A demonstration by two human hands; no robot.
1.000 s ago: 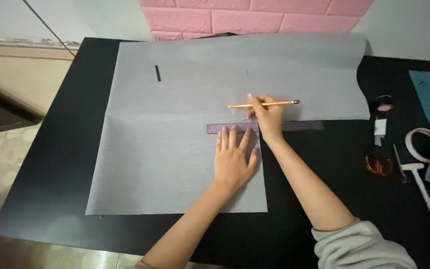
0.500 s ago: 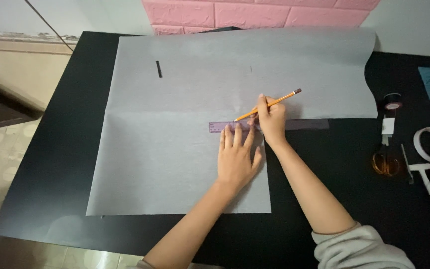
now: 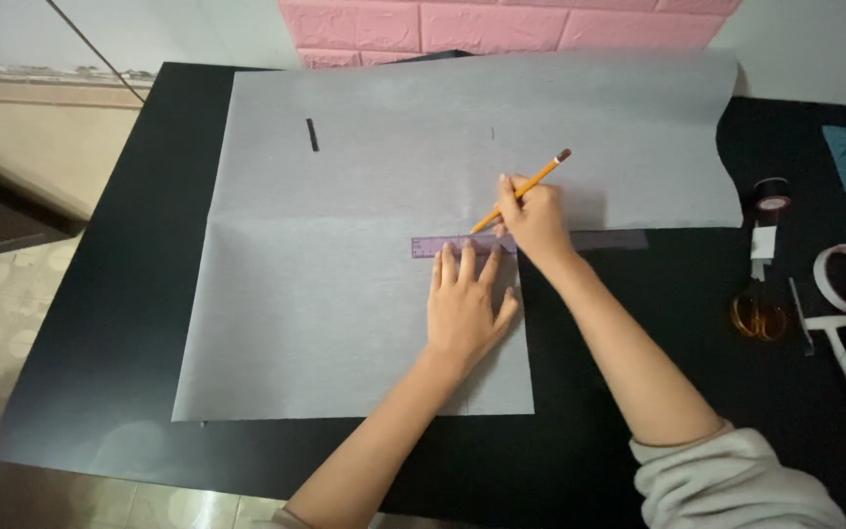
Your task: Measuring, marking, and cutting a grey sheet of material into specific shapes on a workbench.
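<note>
Two hands work mid-counter: the left hand [image 3: 464,312] lies flat, pinning a thin, light, slippery purple ruler [image 3: 462,245] on the flimsy grey paper sheet [image 3: 345,294]; the right hand [image 3: 533,217] pinches a stiff pencil [image 3: 523,188] low near its tip.

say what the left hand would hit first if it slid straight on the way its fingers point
The left hand lies flat on the grey paper, fingers pointing away from the person. Its fingertips already touch the purple ruler, so that comes first; beyond lies bare paper.
</note>
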